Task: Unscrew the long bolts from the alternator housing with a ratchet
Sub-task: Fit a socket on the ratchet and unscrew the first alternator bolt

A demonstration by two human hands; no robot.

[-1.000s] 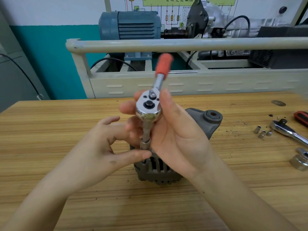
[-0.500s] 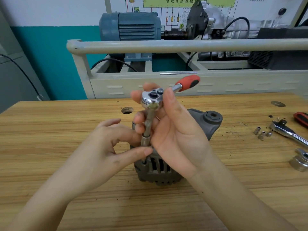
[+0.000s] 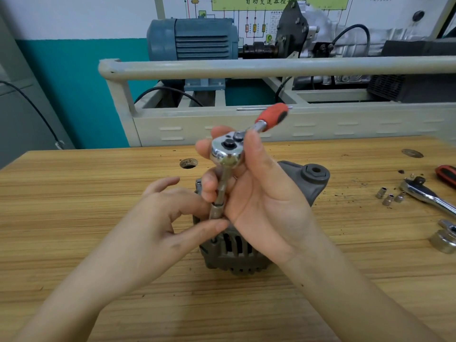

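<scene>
Handle swung from straight ahead round to the right since a second ago; both hands stay put.
Right hand [image 3: 261, 201] curls round ratchet [image 3: 225, 151] head and extension [image 3: 219, 196]; left hand [image 3: 158, 218] pinches socket [image 3: 215, 213] between thumb and forefinger, atop alternator [image 3: 246, 253] at centre of bench [image 3: 98, 193]. Second ratchet [image 3: 424, 193] and three sockets [image 3: 388, 199] lie right.

Even, bright indoor light; soft shadows under alternator housing [image 3: 237, 253]; glare on ratchet [image 3: 225, 153] head; red handle motion-blurred; wide-angle bending of rail [image 3: 271, 67].
</scene>
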